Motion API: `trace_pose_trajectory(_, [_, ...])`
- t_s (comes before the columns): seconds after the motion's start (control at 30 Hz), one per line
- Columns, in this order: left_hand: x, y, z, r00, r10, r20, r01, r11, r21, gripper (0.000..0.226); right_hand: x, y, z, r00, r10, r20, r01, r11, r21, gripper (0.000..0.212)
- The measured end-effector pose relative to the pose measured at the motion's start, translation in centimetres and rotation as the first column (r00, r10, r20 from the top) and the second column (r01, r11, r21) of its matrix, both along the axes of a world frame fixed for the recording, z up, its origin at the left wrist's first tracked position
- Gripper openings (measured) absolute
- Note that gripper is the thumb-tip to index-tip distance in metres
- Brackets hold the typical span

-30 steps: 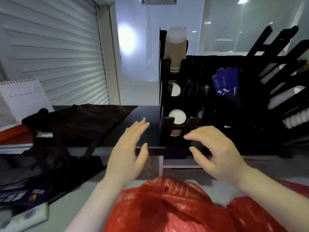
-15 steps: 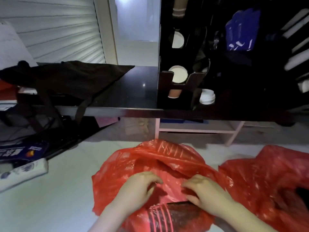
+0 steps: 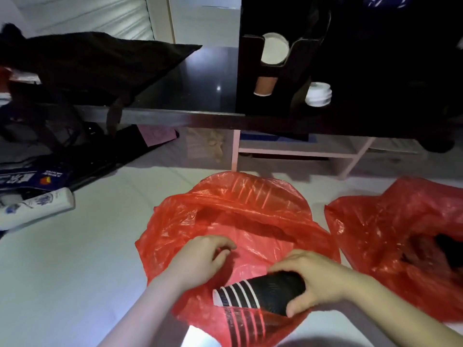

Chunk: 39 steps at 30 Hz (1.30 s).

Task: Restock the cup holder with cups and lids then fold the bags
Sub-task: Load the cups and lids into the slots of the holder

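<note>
Surface (image 3: 200, 71): dark and glossy; the holder is carried at its near edge.
Holder (image 3: 248, 71): black, upright. A white cup rim is seen in one front slot, a brown cup beneath it.
Bag (image 3: 250, 209): red thin film, lying open on a pale lower surface below the dark one.
Second bag (image 3: 400, 234): red, crumpled, just right of the first; dark contents not identified.
Cups (image 3: 263, 293): nested black stack with white rims, lying on its side in the bag's mouth, rim end partly under the film.
Right hand (image 3: 318, 279): wrapped round the stack's base end, fingers over, thumb under.
Left hand (image 3: 200, 259): fingers curled against the bag's film; whether film is pinched cannot be told.
Lids (image 3: 318, 94): small white stack at the holder's foot.
Handling (judged): the stack is taken as light, with thin walls easily crushed; nested cups may slide apart, so a mid-stack grip with the rim end supported is advised. The film is limp and slippery.
</note>
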<state>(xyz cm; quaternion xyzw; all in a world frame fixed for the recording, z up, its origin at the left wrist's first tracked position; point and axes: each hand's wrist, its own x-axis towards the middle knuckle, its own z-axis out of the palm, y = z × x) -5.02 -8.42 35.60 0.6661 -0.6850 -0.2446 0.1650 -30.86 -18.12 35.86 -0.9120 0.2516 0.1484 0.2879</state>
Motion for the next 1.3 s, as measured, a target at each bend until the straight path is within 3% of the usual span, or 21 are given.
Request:
trace_pose_trajectory(0.13, [0.1,0.4,-0.1,1.0,0.011,-0.007,-0.011,1.0,-0.012,0.025,-0.2,1.0,0.0,0.998,-0.03,0.056,0.034,0.997,-0.07,0.08])
trace_pose_trajectory(0.3, [0.7,0.6,0.4,0.998,0.042,-0.04,-0.043,0.998,-0.036,0.023,-0.2,1.4,0.3,0.931,-0.207,0.3,0.254,0.959,-0.124,0.075])
trace_pose_trajectory(0.4, [1.0,0.4,1.6,0.976,0.1,-0.194,-0.121,0.988,-0.1,0.022,-0.3,1.6,1.0,0.849,-0.28,0.448,0.365,0.924,-0.114,0.074])
trace_pose_trajectory(0.5, [1.2,-0.4,3.7,0.897,0.11,-0.429,-0.174,0.978,-0.113,0.025,0.1,1.3,2.4,0.712,-0.346,0.611,0.495,0.865,-0.086,0.073])
trace_pose_trajectory(0.57, [0.9,-1.1,5.0,0.838,0.064,-0.541,-0.131,0.988,-0.086,0.048,0.6,1.0,3.6,0.612,-0.363,0.702,0.559,0.827,-0.06,0.073])
trace_pose_trajectory(0.67, [0.2,-2.4,6.9,0.825,0.01,-0.565,-0.119,0.98,-0.157,0.081,1.8,0.5,5.7,0.46,-0.372,0.807,0.649,0.76,-0.02,0.074])
trace_pose_trajectory(0.77, [0.1,-4.1,9.3,0.812,0.043,-0.582,-0.244,0.931,-0.273,0.072,3.0,-0.3,7.9,0.261,-0.43,0.864,0.705,0.696,0.133,0.085])
trace_pose_trajectory(0.9, [0.3,-6.0,12.5,0.818,0.057,-0.572,-0.338,0.853,-0.398,0.065,4.9,-1.9,11.5,-0.059,-0.507,0.86,0.59,0.677,0.44,0.072])
trace_pose_trajectory(1.03, [0.0,-7.3,16.0,0.809,-0.01,-0.588,-0.364,0.777,-0.514,0.074,5.9,-3.3,16.1,-0.222,-0.592,0.775,0.317,0.708,0.631,0.053])
trace_pose_trajectory(1.17, [0.0,-9.1,20.8,0.777,-0.19,-0.6,-0.357,0.653,-0.668,0.075,6.1,-4.7,22.0,-0.343,-0.48,0.807,0.248,0.783,0.571,0.063])
trace_pose_trajectory(1.3, [0.1,-13.9,26.2,0.774,-0.11,-0.624,-0.472,0.557,-0.684,0.053,7.0,-6.5,26.9,-0.513,-0.307,0.801,0.279,0.823,0.494,0.059])
